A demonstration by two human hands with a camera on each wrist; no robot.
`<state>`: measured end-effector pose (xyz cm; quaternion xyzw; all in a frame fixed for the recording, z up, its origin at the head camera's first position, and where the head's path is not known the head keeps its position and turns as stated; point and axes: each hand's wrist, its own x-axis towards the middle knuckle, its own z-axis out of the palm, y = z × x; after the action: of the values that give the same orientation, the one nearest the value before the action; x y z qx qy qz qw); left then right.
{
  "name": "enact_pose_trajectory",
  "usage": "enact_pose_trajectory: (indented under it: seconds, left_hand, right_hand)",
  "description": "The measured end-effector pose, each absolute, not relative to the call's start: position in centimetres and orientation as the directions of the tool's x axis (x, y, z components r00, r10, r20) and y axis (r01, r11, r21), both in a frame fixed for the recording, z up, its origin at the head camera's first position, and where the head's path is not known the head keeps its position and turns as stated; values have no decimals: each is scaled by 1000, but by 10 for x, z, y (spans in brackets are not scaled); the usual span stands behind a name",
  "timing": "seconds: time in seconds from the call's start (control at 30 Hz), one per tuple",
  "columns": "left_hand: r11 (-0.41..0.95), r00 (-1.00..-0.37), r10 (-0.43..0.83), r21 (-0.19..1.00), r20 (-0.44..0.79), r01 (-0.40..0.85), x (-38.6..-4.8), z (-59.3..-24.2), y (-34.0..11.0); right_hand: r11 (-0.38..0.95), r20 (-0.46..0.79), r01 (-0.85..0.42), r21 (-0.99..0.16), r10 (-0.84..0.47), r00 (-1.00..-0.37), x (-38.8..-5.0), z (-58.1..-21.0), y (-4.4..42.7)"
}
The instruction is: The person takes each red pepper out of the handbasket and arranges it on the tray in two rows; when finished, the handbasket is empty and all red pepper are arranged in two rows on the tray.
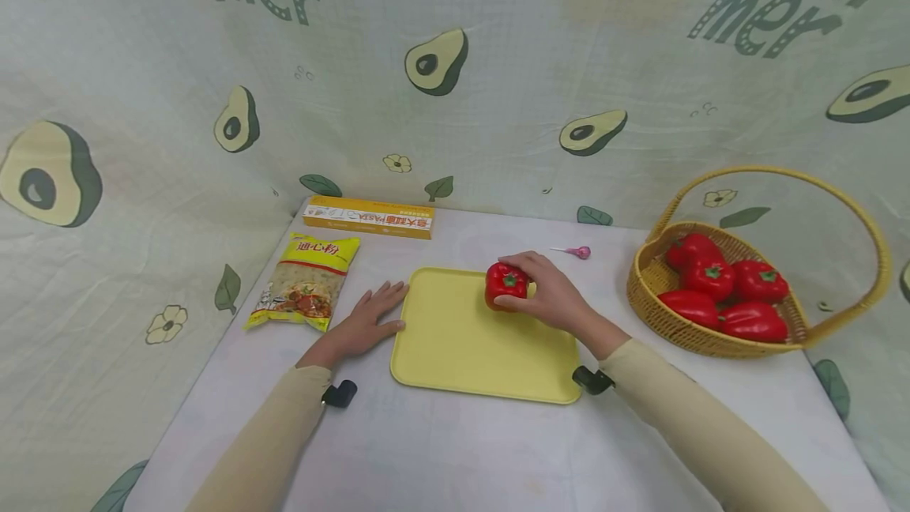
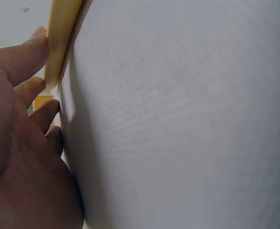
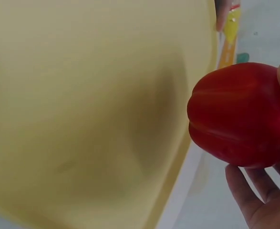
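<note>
A red bell pepper (image 1: 503,284) is gripped by my right hand (image 1: 546,291) over the far right part of a yellow tray (image 1: 455,346). In the right wrist view the pepper (image 3: 240,114) is held between thumb and fingers, with a gap between it and the tray (image 3: 82,105). My left hand (image 1: 371,318) rests on the table at the tray's left edge, fingers extended. The left wrist view shows its thumb and a fingertip touching the tray's rim (image 2: 61,43).
A wicker basket (image 1: 647,303) with several red peppers (image 1: 711,276) stands at the right. Behind the left hand lie a yellow pasta bag (image 1: 306,279) and an orange pasta box (image 1: 368,216). A small pink-handled pointed tool (image 1: 581,252) lies beyond the tray.
</note>
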<state>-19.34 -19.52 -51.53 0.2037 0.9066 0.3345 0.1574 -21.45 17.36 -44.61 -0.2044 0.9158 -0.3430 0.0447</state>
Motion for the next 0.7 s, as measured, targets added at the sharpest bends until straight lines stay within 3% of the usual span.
enact_pose_trajectory:
  seconds: [0.7]
  left_hand:
    - [696, -868, 475, 665, -143, 271, -194, -517, -196]
  right_hand:
    - [651, 73, -399, -646, -467, -881, -236, -452, 132]
